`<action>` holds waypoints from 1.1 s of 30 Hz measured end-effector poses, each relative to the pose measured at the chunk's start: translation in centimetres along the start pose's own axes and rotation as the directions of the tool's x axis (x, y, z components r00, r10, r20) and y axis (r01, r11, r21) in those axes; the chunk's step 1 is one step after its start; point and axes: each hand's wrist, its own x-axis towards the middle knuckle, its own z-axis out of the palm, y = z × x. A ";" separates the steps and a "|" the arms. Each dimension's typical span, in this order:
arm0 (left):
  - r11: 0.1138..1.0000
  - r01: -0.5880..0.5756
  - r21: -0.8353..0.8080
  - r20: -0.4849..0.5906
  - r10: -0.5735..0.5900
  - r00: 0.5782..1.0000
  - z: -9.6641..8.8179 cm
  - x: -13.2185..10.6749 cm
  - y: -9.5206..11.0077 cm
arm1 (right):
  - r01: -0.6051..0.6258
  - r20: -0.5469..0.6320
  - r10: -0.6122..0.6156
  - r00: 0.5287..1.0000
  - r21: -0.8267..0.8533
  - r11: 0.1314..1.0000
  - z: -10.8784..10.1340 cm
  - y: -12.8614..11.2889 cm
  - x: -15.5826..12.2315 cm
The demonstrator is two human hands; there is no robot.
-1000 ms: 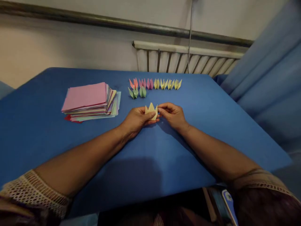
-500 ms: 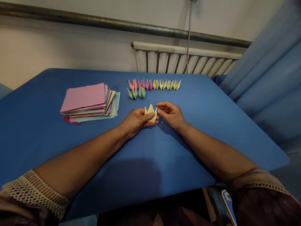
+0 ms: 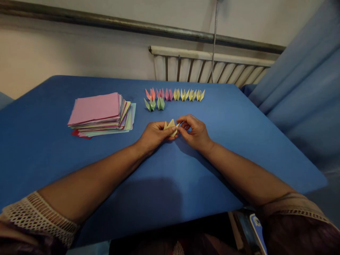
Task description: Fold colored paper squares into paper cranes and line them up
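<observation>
A pale yellow folded paper crane (image 3: 170,124) is held just above the table, its points facing up and its slim right point leaning outward. My left hand (image 3: 153,136) grips its body, thumb across the front and fingers behind. On the other side, the thumb and forefinger of my right hand (image 3: 196,132) close around the slim right point; the other fingers are curled. Beyond my hands stand finished paper cranes in two rows: a back row with red, pink and yellow cranes (image 3: 185,95), and two green cranes (image 3: 160,103) in front.
A thick stack of coloured paper (image 3: 95,109), pink on top, lies at the left of the blue table (image 3: 148,198). Behind the table are a white radiator (image 3: 196,55) and a pipe (image 3: 106,26) along the wall. A blue curtain (image 3: 302,81) hangs at the right.
The crane has tilted to the right in my left hand, and its slim right point now leans further outward. My right thumb and forefinger have closed in on that point.
</observation>
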 end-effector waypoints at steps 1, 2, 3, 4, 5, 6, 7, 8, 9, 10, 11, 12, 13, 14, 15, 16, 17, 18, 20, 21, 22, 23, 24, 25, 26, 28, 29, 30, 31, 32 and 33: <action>1.000 -0.007 0.005 -0.001 0.007 1.000 0.0 0.0 0.0 | -0.006 0.007 0.006 1.000 -0.012 1.000 0.0 0.0 0.0; 1.000 -0.012 0.011 -0.002 0.012 1.000 0.0 0.0 0.0 | -0.011 0.017 0.012 1.000 -0.023 1.000 0.0 0.0 0.0; 1.000 -0.016 0.019 -0.005 0.016 1.000 0.1 0.0 0.0 | -0.016 0.024 0.016 1.000 -0.031 0.999 0.0 0.0 0.0; 0.999 -0.021 0.030 -0.010 0.022 1.000 0.1 -0.1 0.1 | -0.022 0.027 0.022 0.999 -0.036 0.999 0.0 0.0 0.0; 0.999 -0.026 0.042 -0.017 0.026 1.000 0.1 -0.1 0.1 | -0.028 0.029 0.029 0.999 -0.038 0.999 0.0 0.1 0.0; 0.998 -0.029 0.052 -0.024 0.030 0.999 0.1 -0.1 0.1 | -0.032 0.028 0.033 0.999 -0.038 0.999 -0.1 0.1 0.0; 0.998 -0.030 0.057 -0.030 0.032 0.999 0.2 -0.1 0.2 | -0.032 0.028 0.033 0.999 -0.035 0.999 -0.1 0.1 0.0; 0.998 -0.028 0.058 -0.037 0.030 0.999 0.2 -0.1 0.2 | -0.029 0.026 0.030 0.999 -0.030 0.999 -0.1 0.2 0.0; 0.998 -0.022 0.054 -0.043 0.024 0.999 0.2 -0.1 0.2 | -0.022 0.026 0.023 0.999 -0.022 1.000 -0.1 0.2 0.1; 0.999 -0.013 0.043 -0.051 0.015 0.999 0.2 -0.1 0.2 | -0.012 0.025 0.012 1.000 -0.012 1.000 -0.2 0.2 0.1; 1.000 -0.004 0.026 -0.059 0.005 0.998 0.3 -0.1 0.2 | 0.000 0.021 0.000 1.000 -0.004 1.000 -0.2 0.1 0.1; 1.000 0.003 0.008 -0.066 -0.003 0.998 0.3 0.0 0.2 | 0.008 0.015 -0.008 1.000 0.001 1.000 -0.3 0.1 0.1; 1.000 0.008 -0.010 -0.069 -0.009 0.998 0.3 0.0 0.1 | 0.012 0.009 -0.012 1.000 0.001 1.000 -0.3 0.0 0.1; 1.000 0.010 -0.027 -0.068 -0.012 0.998 0.2 0.1 0.1 | 0.011 0.001 -0.011 1.000 -0.005 1.000 -0.3 0.0 0.1; 0.999 0.009 -0.040 -0.064 -0.012 0.998 0.2 0.1 0.1 | 0.007 -0.005 -0.007 1.000 -0.015 1.000 -0.3 -0.1 0.1; 0.999 0.007 -0.045 -0.058 -0.010 0.998 0.2 0.1 0.0 | 0.002 -0.013 -0.003 1.000 -0.026 1.000 -0.3 -0.1 0.0; 0.999 0.006 -0.045 -0.053 -0.008 0.999 0.2 0.1 0.0 | 0.000 -0.019 -0.001 1.000 -0.037 0.999 -0.3 -0.2 0.0; 0.999 0.005 -0.042 -0.050 -0.007 0.999 0.2 0.1 0.0 | 0.003 -0.025 -0.004 1.000 -0.047 0.999 -0.3 -0.2 0.0; 0.999 0.004 -0.038 -0.048 -0.006 0.999 0.2 0.1 0.0 | 0.016 -0.032 -0.018 0.999 -0.068 0.998 -0.3 -0.4 -0.1; 0.999 0.004 -0.043 -0.051 -0.006 0.999 0.2 0.1 0.0 | 0.022 -0.029 -0.025 0.999 -0.078 0.997 -0.3 -0.4 -0.1; 0.999 0.002 -0.053 -0.053 -0.004 0.999 0.2 0.1 0.0 | 0.025 -0.021 -0.027 0.999 -0.088 0.996 -0.3 -0.5 -0.1; 0.998 -0.002 -0.065 -0.056 -0.002 0.998 0.2 0.1 0.0 | 0.026 -0.014 -0.027 1.000 -0.097 0.995 -0.3 -0.6 -0.2; 0.997 -0.005 -0.078 -0.060 0.000 0.998 0.2 0.1 0.0 | 0.026 -0.011 -0.027 1.000 -0.104 0.994 -0.3 -0.7 -0.2; 0.996 -0.005 -0.088 -0.061 0.000 0.998 0.2 0.1 0.0 | 0.026 -0.012 -0.028 1.000 -0.109 0.994 -0.3 -0.7 -0.2; 0.996 -0.004 -0.091 -0.058 -0.002 0.998 0.2 0.1 0.0 | 0.028 -0.019 -0.030 0.999 -0.110 0.993 -0.3 -0.7 -0.2; 0.996 0.001 -0.085 -0.044 -0.005 0.999 0.2 0.1 0.0 | 0.038 -0.032 -0.042 0.999 -0.110 0.993 -0.3 -0.7 -0.2; 0.997 0.002 -0.079 -0.037 -0.005 0.999 0.2 0.1 0.0 | 0.046 -0.035 -0.050 0.998 -0.110 0.993 -0.3 -0.7 -0.2; 0.997 0.002 -0.073 -0.032 -0.004 0.999 0.2 0.1 0.0 | 0.049 -0.031 -0.053 0.998 -0.113 0.992 -0.3 -0.7 -0.2; 0.998 0.001 -0.069 -0.031 -0.003 1.000 0.2 0.1 -0.1 | 0.049 -0.025 -0.052 0.998 -0.118 0.992 -0.3 -0.7 -0.2; 0.998 0.001 -0.065 -0.034 -0.003 0.999 0.2 0.1 -0.1 | 0.045 -0.021 -0.047 0.999 -0.123 0.991 -0.3 -0.6 -0.2; 0.998 0.000 -0.062 -0.037 -0.003 0.999 0.2 0.1 -0.1 | 0.036 -0.020 -0.038 0.999 -0.124 0.992 -0.4 -0.7 -0.2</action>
